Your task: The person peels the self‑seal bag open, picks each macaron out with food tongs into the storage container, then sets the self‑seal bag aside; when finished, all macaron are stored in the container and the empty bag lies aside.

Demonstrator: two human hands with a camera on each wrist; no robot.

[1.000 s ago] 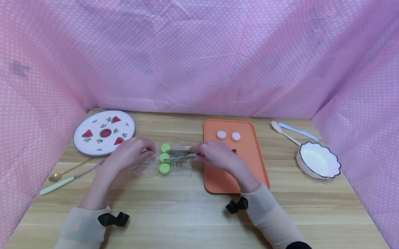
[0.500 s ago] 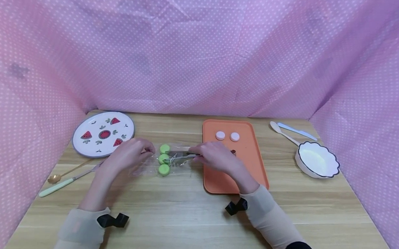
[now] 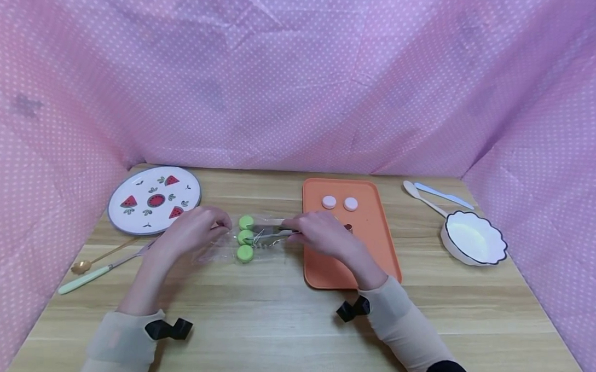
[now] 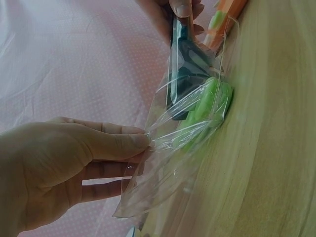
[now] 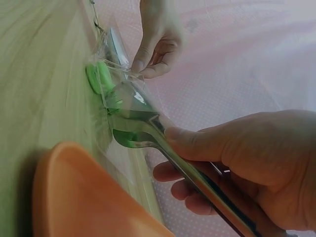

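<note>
Three green macarons (image 3: 245, 237) lie in a row inside a clear plastic bag (image 4: 163, 182). My left hand (image 3: 196, 228) pinches the bag's edge between thumb and fingers, lifting the film beside them. In my right hand (image 3: 324, 234) is a pair of metal tongs (image 5: 133, 129), gripped by the handle. The tongs' ends reach into the bag, right at the middle and far macarons, seen through the film. An orange tray (image 3: 330, 275) lies under the right hand and forearm. Two pale pink macarons (image 3: 339, 202) and a small brown round piece (image 3: 348, 227), partly hidden by the hand, are on it.
A watermelon-patterned plate (image 3: 125, 184) stands at the back left, with a gold spoon (image 3: 81, 266) and a green-handled utensil (image 3: 86, 279) before it. To the right are a scalloped white bowl (image 3: 477, 239), a pale spoon (image 3: 412, 189) and a blue knife (image 3: 443, 195).
</note>
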